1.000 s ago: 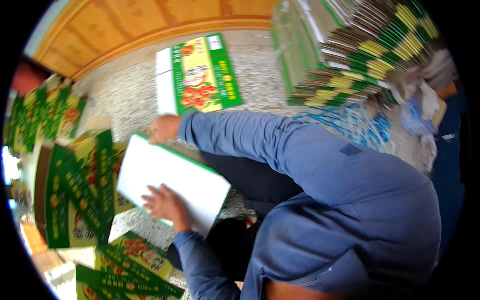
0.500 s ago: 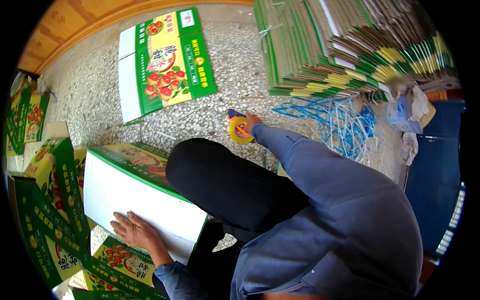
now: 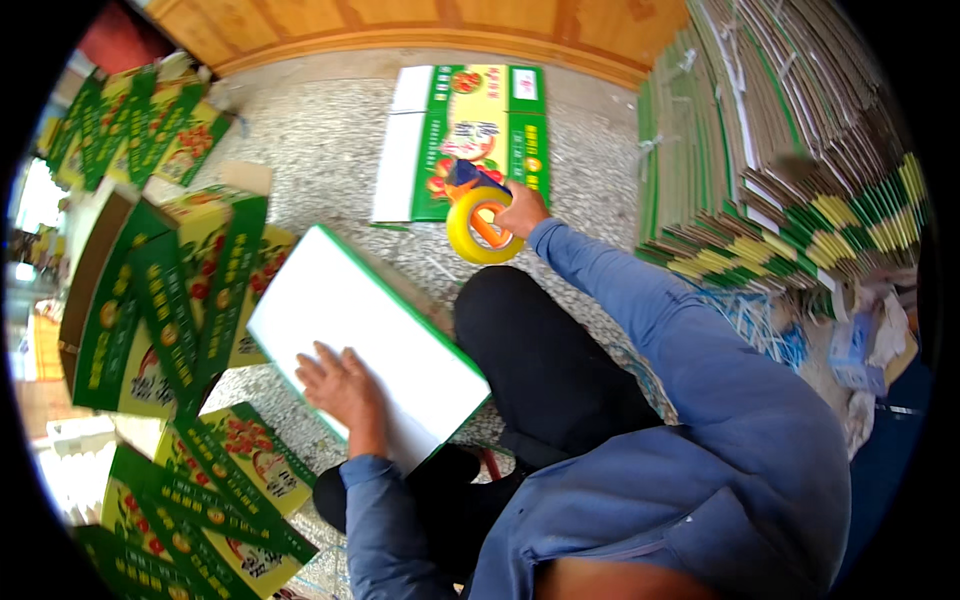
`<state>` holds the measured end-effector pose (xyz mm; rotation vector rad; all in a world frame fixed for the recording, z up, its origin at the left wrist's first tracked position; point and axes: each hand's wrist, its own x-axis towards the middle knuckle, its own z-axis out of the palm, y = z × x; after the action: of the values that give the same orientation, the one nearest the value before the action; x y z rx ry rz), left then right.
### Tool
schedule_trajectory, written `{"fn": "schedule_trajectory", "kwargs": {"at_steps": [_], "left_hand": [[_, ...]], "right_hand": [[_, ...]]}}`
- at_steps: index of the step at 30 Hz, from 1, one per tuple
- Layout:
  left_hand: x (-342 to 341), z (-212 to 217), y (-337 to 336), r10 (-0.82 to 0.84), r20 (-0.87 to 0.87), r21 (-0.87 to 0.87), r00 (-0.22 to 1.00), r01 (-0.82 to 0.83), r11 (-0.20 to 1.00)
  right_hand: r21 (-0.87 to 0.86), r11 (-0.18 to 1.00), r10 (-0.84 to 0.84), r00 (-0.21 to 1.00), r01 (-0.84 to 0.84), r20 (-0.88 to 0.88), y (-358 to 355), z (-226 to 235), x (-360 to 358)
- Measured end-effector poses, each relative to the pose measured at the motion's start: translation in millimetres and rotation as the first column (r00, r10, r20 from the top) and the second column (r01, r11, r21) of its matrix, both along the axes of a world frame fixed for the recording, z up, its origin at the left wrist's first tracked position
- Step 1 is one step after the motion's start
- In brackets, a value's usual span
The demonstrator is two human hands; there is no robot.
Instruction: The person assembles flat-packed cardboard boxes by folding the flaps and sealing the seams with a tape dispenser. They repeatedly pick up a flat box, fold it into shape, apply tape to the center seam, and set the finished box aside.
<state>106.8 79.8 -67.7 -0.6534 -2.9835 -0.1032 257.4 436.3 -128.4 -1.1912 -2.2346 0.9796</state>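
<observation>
A white-faced carton (image 3: 375,330) with green edges stands tilted between my legs. My left hand (image 3: 345,390) lies flat on its white panel, fingers spread. My right hand (image 3: 524,212) grips a tape dispenser (image 3: 492,228) with a roll of yellowish tape and an orange hub. Its dark blue end points up and to the left. The dispenser hangs in front of a flat carton blank (image 3: 405,145) and partly covers its fruit picture. My right knee is beside the carton's right edge.
Tall stacks of folded cartons (image 3: 740,150) fill the right. Blue and white strapping (image 3: 765,325) and a blue tissue box (image 3: 857,350) lie beside them. Several made-up green and yellow cartons (image 3: 150,290) crowd the left. Wooden panelling (image 3: 400,28) closes off the far side.
The tape dispenser, in my right hand, has come up off the floor. My view has swung left, so things sit further right. My left hand still rests on the carton.
</observation>
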Motion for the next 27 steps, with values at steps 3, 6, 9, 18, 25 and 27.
{"fn": "schedule_trajectory", "kwargs": {"at_steps": [3,6,9,18,25,27], "left_hand": [[-2,-2,-6,-0.026,-0.064,0.090,0.998,0.032,0.995],[1,3,-2,-0.080,-0.068,0.203,0.994,0.092,0.975],[20,3,-13,-0.138,-0.071,0.247,0.988,0.151,0.957],[34,39,-62,-0.548,0.385,0.482,0.742,0.345,0.805],[-60,63,-101,-0.464,0.806,0.484,0.368,-0.860,0.160],[-59,75,-85,-0.553,0.772,0.461,0.313,-0.875,0.147]], "right_hand": [[0.256,0.946,0.263,0.932,-0.198,-0.250,-54,100,-62],[0.470,0.818,0.511,0.793,-0.331,-0.332,-110,150,-101],[0.686,0.620,0.678,0.700,-0.380,-0.225,-163,150,-135],[0.454,0.255,0.932,0.342,-0.854,0.120,-214,164,-151],[0.366,0.270,0.935,0.333,-0.890,0.121,-202,159,-149],[0.355,0.270,0.939,0.327,-0.895,0.110,-201,157,-151]]}}
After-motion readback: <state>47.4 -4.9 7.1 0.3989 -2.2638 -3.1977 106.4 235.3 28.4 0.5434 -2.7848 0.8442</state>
